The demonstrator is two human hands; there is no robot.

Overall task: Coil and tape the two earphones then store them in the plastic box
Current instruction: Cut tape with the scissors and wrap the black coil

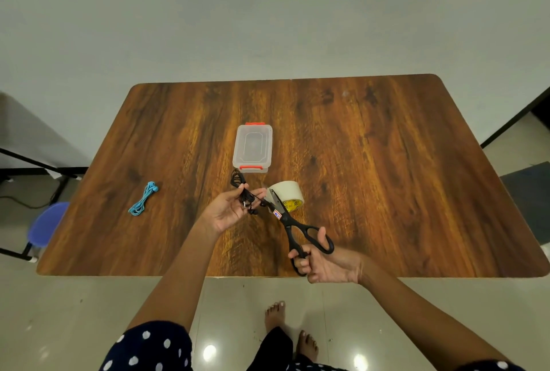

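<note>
My left hand [227, 211] holds the coiled black earphones [242, 192] above the table, palm up, with the cable loop hanging past the fingers. My right hand [320, 262] grips black scissors [293, 223] by the handles. Their blades point up-left toward the tape roll [287, 196], which hangs right beside the black earphones. The blue earphones [144, 199] lie coiled on the table to the left. The clear plastic box [253, 147] with red latches sits lid shut at the table's middle, just beyond my left hand.
The wooden table [387, 177] spans the view, its near edge just below my hands. A blue stool [44, 226] stands at the left beside a dark frame. My bare feet [290, 329] show on the tiled floor below.
</note>
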